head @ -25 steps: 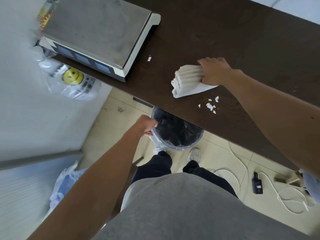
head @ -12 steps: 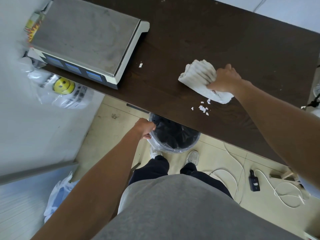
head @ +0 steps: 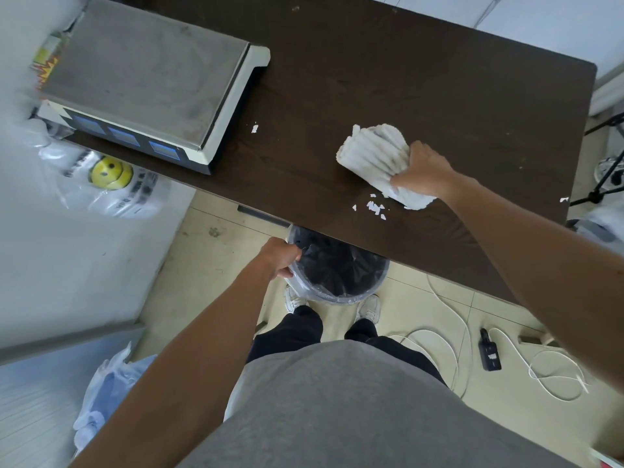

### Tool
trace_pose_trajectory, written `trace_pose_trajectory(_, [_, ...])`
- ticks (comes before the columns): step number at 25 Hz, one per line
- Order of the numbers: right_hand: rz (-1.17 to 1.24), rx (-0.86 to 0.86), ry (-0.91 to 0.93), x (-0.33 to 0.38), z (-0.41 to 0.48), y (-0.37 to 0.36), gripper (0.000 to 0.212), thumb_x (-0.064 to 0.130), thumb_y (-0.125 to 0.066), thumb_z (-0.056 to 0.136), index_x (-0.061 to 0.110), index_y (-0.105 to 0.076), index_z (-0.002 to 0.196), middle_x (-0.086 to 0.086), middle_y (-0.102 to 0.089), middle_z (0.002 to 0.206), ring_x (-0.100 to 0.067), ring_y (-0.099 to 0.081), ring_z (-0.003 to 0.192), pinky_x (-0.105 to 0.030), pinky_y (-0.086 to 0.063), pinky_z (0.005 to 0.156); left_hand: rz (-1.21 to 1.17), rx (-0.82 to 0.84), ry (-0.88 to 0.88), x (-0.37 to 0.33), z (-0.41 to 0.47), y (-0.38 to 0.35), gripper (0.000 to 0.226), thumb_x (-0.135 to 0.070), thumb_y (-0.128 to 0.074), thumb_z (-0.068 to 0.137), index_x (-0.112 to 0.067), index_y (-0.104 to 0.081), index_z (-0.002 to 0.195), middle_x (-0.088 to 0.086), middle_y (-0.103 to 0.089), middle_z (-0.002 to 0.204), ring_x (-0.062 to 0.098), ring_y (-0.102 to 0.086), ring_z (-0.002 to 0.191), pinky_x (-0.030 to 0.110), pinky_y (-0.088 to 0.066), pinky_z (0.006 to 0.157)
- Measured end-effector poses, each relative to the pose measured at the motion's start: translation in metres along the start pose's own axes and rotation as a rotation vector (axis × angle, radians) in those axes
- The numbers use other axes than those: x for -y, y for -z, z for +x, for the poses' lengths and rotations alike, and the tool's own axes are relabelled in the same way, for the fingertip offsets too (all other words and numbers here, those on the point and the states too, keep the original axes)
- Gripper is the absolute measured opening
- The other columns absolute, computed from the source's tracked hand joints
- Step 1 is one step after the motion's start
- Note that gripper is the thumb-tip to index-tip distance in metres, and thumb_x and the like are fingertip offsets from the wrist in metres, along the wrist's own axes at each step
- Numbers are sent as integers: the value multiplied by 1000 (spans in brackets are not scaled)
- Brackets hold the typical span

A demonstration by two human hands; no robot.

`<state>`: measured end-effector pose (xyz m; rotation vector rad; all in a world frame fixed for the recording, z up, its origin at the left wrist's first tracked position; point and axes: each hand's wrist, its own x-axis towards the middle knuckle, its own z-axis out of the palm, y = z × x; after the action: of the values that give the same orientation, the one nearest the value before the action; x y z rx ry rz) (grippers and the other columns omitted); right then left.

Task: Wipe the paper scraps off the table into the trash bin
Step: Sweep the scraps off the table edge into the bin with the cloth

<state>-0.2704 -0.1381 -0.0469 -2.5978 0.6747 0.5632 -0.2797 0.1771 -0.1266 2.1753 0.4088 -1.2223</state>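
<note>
Now a cluster of paper scraps point(head: 374, 207) is seen near the front edge of the dark table point(head: 439, 82), just beside a white towel point(head: 374, 152) clutched by the right hand point(head: 423, 172). Below, the trash bin point(head: 337, 268) rim is gripped by the left hand point(head: 280, 256). One scrap point(head: 255, 128) lies beside the scale point(head: 145, 79).

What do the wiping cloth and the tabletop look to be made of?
The cloth: white ribbed fabric, likely terry towel, soft and bunched under the right hand. The table: dark brown, matte, with faint grain near the edge, probably wood laminate.
</note>
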Motion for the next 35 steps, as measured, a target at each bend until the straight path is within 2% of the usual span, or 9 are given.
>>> trace_pose_trajectory(4, [43,-33,22,-7,0,5,72,27,-74,77,11,-36,136,-10,-53,126,-36,-54,115,-40,-43,86,-15,-23,1,1,-3,-3,20,-12,-61,92,-9,-49,107,5,-54,73,26,-76,78,39,-61,86])
trace_pose_trajectory(8, [-93,5,84,-9,-9,-4,54,25,-70,80,9,-45,125,-11,-51,120,-36,-56,107,-36,-38,78,-43,-45,23,4,-6,-9,21,-13,-61,91,-10,-49,108,7,-59,86,26,-75,77,40,-61,86])
trace_pose_trajectory(13, [-104,75,238,-3,-35,-32,47,25,-68,79,12,-48,120,-6,-50,111,-25,-51,87,-34,-37,72,-119,-48,45,2,-11,-16,19,-9,-61,92,-8,-51,108,12,-61,110,29,-75,84,35,-63,79])
trace_pose_trajectory(19, [-75,176,335,5,-65,-57,43,29,-69,79,13,-48,113,-2,-48,102,-27,-57,89,-32,-37,72,-138,-30,52,-3,-16,-25,23,-8,-61,91,-6,-52,112,12,-57,111,32,-75,83,40,-62,83])
trace_pose_trajectory(22, [-6,237,356,9,-75,-59,42,32,-70,77,17,-49,111,-2,-53,103,-25,-57,90,-33,-37,72,-141,-25,53,-4,-18,-26,20,-8,-62,91,-6,-54,110,12,-57,112,31,-75,82,40,-62,82])
trace_pose_trajectory(24, [139,254,327,10,-76,-49,40,32,-72,74,19,-52,107,-1,-60,101,-22,-60,91,-37,-46,73,-135,-24,52,-4,-19,-27,20,-8,-62,91,-5,-53,109,14,-59,115,32,-75,84,38,-63,80])
trace_pose_trajectory(27, [267,197,294,11,-68,-34,44,34,-73,75,21,-54,114,2,-62,105,-19,-60,94,-38,-50,82,-123,-18,41,-4,-21,-27,20,-8,-62,92,-6,-54,110,12,-56,115,33,-74,92,37,-62,82])
trace_pose_trajectory(31, [65,34,231,9,-50,-38,55,36,-67,80,22,-46,128,0,-50,110,-26,-56,93,-36,-43,76,-120,-25,46,-4,-21,-27,21,-9,-63,91,-6,-55,111,12,-55,117,33,-74,90,37,-62,83])
trace_pose_trajectory(35, [-19,108,313,11,-55,-50,54,32,-66,80,20,-46,129,-1,-46,107,-28,-56,90,-33,-40,73,-127,-22,58,-4,-20,-27,23,-8,-62,92,-5,-53,113,14,-55,121,32,-74,87,35,-62,78])
